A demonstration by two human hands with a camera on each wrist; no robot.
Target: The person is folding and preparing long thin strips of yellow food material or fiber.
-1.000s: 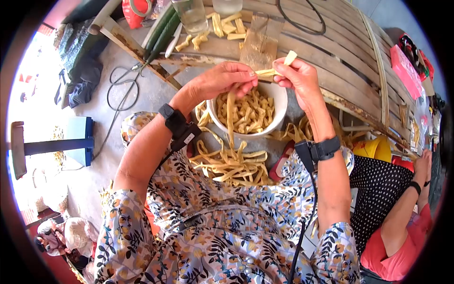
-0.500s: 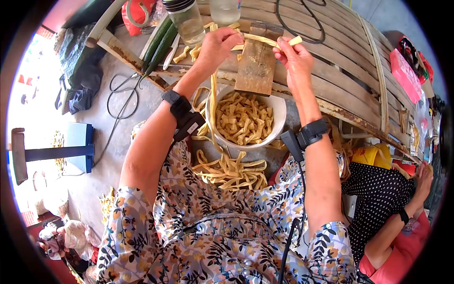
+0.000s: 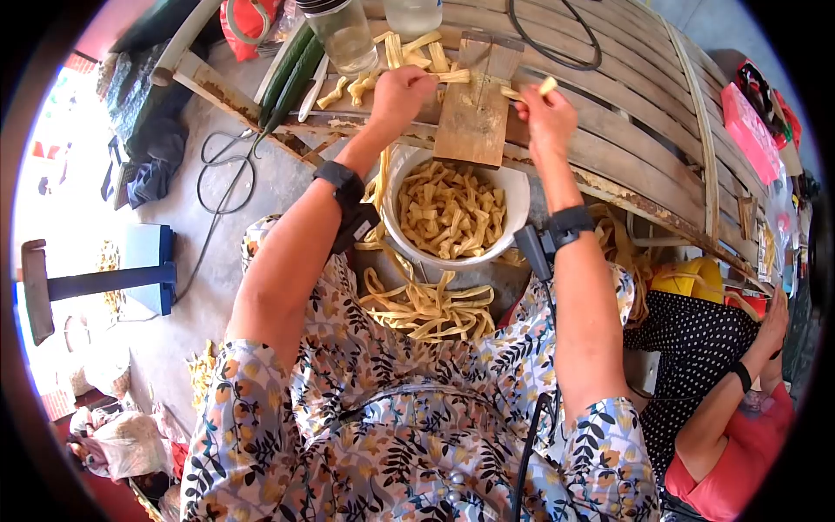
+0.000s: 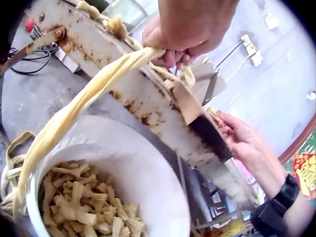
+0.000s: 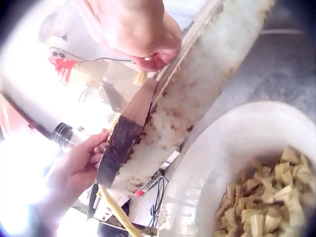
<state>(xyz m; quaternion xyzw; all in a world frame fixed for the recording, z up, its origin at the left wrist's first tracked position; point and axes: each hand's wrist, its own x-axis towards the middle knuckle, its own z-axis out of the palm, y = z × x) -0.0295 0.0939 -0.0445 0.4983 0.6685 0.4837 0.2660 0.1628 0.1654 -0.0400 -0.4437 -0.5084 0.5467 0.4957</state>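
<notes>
My left hand point(image 3: 402, 97) grips a long, pale yellow, soft strip point(image 4: 81, 96), whose short free end lies over the wooden board point(image 3: 470, 122). The rest of the strip hangs past the bucket's left side to the floor. On the board's right, my right hand point(image 3: 548, 122) pinches a short knotted yellow piece point(image 3: 546, 86) with thumb and fingers. A thin upright metal plate point(image 4: 211, 88) stands on the board between the hands. Below, the white bucket point(image 3: 519, 196) holds many short knotted pieces point(image 3: 452, 213).
Several yellow pieces point(image 3: 393, 50), a glass jar point(image 3: 348, 43) and long green cucumbers point(image 3: 291, 78) lie or stand on the slatted bench point(image 3: 626, 122). Loose strips point(image 3: 435, 309) are heaped on the floor by my feet. Another person point(image 3: 731, 435) sits at right.
Both hands rose from over the bucket to the board, holding the strip stretched across it. Now the strip is parted, with one piece in each hand and a gap between.
</notes>
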